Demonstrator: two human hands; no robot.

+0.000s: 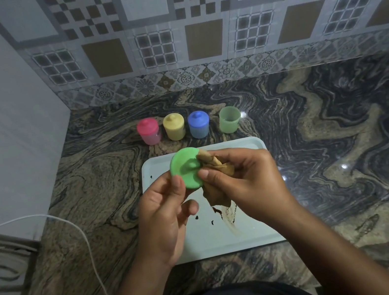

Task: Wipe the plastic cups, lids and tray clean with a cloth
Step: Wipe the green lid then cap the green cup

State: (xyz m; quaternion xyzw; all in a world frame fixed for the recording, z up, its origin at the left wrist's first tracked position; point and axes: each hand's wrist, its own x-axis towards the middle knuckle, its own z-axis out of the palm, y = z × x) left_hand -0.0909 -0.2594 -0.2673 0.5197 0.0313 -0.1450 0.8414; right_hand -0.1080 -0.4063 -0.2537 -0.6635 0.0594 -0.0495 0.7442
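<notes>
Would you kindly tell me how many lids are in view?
4. The pink lid, yellow lid and blue lid sit on cups behind the tray; the left hand holds the green lid above it. None seems hidden.

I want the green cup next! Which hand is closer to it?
Right. The right hand, gripping the cloth, is straight before the green cup; the left hand, holding the lid, is farther leftward.

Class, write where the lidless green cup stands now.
In the head view the green cup stands at the right end of the cup row, beside the blue cup, on the stone surface behind the tray.
</notes>
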